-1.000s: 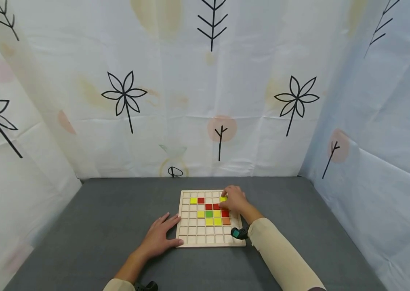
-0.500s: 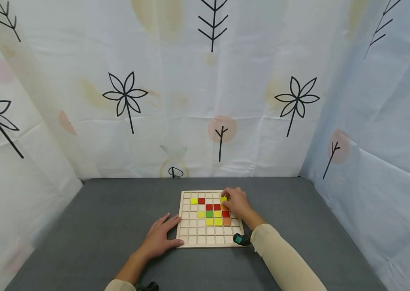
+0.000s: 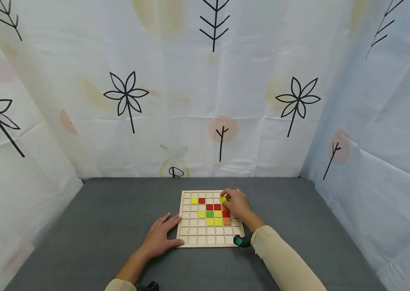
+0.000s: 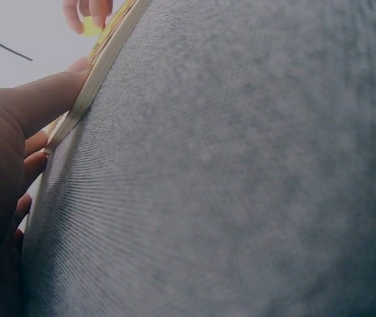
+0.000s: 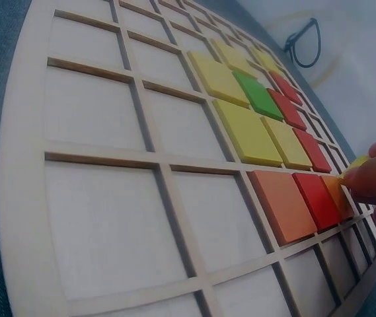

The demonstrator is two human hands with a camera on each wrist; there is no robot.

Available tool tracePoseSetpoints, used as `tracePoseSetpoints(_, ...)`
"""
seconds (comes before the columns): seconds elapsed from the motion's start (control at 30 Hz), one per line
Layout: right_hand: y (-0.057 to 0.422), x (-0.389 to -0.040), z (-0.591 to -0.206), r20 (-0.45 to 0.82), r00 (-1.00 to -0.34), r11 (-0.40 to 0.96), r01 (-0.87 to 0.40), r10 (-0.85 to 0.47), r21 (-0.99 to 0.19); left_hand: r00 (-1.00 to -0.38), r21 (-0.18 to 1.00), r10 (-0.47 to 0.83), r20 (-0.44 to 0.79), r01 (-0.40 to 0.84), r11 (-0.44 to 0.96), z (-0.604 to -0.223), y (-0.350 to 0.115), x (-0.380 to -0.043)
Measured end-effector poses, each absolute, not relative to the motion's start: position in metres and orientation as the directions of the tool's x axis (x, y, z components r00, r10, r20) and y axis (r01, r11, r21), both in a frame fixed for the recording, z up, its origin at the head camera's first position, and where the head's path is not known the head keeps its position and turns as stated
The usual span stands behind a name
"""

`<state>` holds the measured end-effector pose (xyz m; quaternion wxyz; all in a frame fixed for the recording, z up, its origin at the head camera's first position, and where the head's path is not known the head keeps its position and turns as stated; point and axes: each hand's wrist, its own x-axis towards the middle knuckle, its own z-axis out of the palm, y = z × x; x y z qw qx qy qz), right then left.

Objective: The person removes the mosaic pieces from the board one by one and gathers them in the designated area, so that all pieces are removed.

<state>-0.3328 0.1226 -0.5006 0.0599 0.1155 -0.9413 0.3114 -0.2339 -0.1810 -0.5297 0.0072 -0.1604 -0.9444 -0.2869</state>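
A wooden grid board point(image 3: 195, 239) lies on the grey table, with several coloured square tiles in its cells. My left hand point(image 3: 158, 237) rests at its left side, fingers spread and fairly straight. The left wrist view shows the left thumb point(image 4: 55, 96) touching the board's near edge. At the far right part of the grid, my right hand point(image 3: 238, 204) pinches a yellow tile point(image 3: 223, 199) between thumb and fingers, tilted. Just below those fingertips sits an orange tile point(image 5: 338, 196), partly hidden by them, beside a red tile point(image 5: 315, 201).
Yellow, red and green tiles, such as the green tile point(image 3: 210, 214), fill cells in the board's middle. Grey table cloth point(image 3: 117, 214) surrounds the board. A white patterned curtain point(image 3: 255, 153) closes off the back and both sides.
My right hand has shifted slightly, its thumb uncovering more of the orange tile. The yellow tile stays between its fingers and now looks more tilted. My left hand stays in place.
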Motion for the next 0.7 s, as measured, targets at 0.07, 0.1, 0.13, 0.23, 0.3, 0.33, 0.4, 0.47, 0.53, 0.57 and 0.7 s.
tracePoseSetpoints(0.07,0.123,-0.333,-0.499,0.186,-0.966,0.779,-0.257,-0.181,-0.573,-0.948,0.539,0.3,0.104,0.307,0.784,-0.529,-0.181,-0.234)
tracePoseSetpoints(0.1,0.123,-0.332,-0.499,0.185,-0.966,0.778,-0.255,-0.181,-0.574,-0.948,0.54,0.301,0.103,0.308,0.783,-0.529,-0.181,-0.234)
tracePoseSetpoints(0.13,0.123,-0.333,-0.498,0.184,-0.966,0.776,-0.255,-0.18,-0.577,-0.948,0.54,0.301,0.103,0.307,0.784,-0.528,-0.181,-0.234)
tracePoseSetpoints(0.23,0.123,-0.333,-0.496,0.189,-0.965,0.77,-0.258,-0.18,-0.583,-0.948,0.543,0.301,0.101,0.306,0.782,-0.527,-0.181,-0.234)
tracePoseSetpoints(0.3,0.124,-0.334,-0.496,0.196,-0.964,0.77,-0.262,-0.18,-0.582,-0.948,0.545,0.302,0.1,0.306,0.781,-0.527,-0.181,-0.234)
tracePoseSetpoints(0.33,0.124,-0.334,-0.495,0.198,-0.963,0.772,-0.264,-0.181,-0.579,-0.948,0.546,0.303,0.1,0.307,0.78,-0.527,-0.181,-0.233)
tracePoseSetpoints(0.4,0.125,-0.335,-0.494,0.202,-0.963,0.777,-0.266,-0.181,-0.571,-0.947,0.547,0.305,0.1,0.308,0.778,-0.528,-0.181,-0.233)
tracePoseSetpoints(0.47,0.126,-0.336,-0.493,0.203,-0.963,0.781,-0.262,-0.176,-0.566,-0.947,0.545,0.307,0.099,0.309,0.779,-0.528,-0.181,-0.233)
tracePoseSetpoints(0.53,0.128,-0.335,-0.491,0.204,-0.963,0.78,-0.263,-0.176,-0.567,-0.947,0.545,0.306,0.099,0.309,0.779,-0.528,-0.181,-0.233)
tracePoseSetpoints(0.57,0.129,-0.335,-0.49,0.209,-0.961,0.777,-0.268,-0.179,-0.569,-0.947,0.543,0.306,0.099,0.309,0.781,-0.529,-0.181,-0.233)
tracePoseSetpoints(0.7,0.134,-0.333,-0.489,0.215,-0.959,0.776,-0.276,-0.184,-0.567,-0.948,0.54,0.304,0.099,0.308,0.783,-0.529,-0.181,-0.234)
